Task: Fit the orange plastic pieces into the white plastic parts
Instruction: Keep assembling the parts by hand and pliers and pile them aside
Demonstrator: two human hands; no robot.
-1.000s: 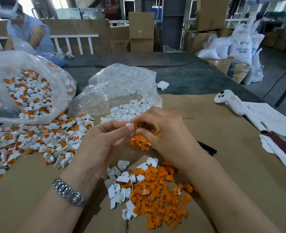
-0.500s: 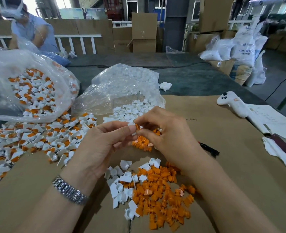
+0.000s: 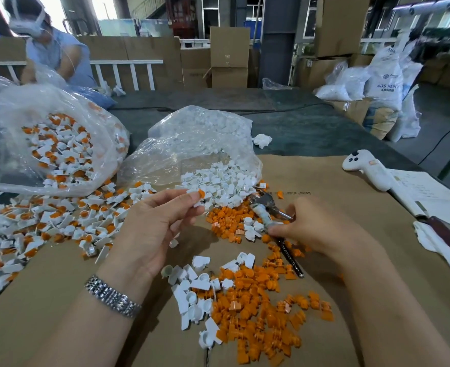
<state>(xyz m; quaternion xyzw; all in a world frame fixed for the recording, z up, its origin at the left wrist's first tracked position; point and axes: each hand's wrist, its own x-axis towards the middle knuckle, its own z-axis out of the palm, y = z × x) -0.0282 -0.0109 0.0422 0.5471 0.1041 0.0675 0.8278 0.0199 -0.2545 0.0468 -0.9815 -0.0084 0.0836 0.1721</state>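
My left hand (image 3: 155, 229) pinches a white plastic part with an orange piece in it (image 3: 198, 195), raised above the cardboard. My right hand (image 3: 322, 229) is lowered to the right, its curled fingertips on a small heap of orange pieces (image 3: 226, 221) beside a bunch of keys (image 3: 265, 201). Whether it pinches anything is unclear. A larger pile of orange pieces (image 3: 258, 313) lies near me, with loose white parts (image 3: 192, 295) at its left edge. More white parts (image 3: 224, 181) spill from a clear bag (image 3: 200, 144).
Fitted white-and-orange parts (image 3: 59, 221) cover the left side, below a clear bag (image 3: 46, 144) holding more. A black pen (image 3: 288, 258) lies under my right hand. A white controller (image 3: 364, 168) and a notebook (image 3: 425, 194) lie at the right. A person (image 3: 54, 54) works at the back left.
My hands have come apart. The left hand kept the white part with its orange piece and moved left; the right hand dropped to the small orange heap by the keys.
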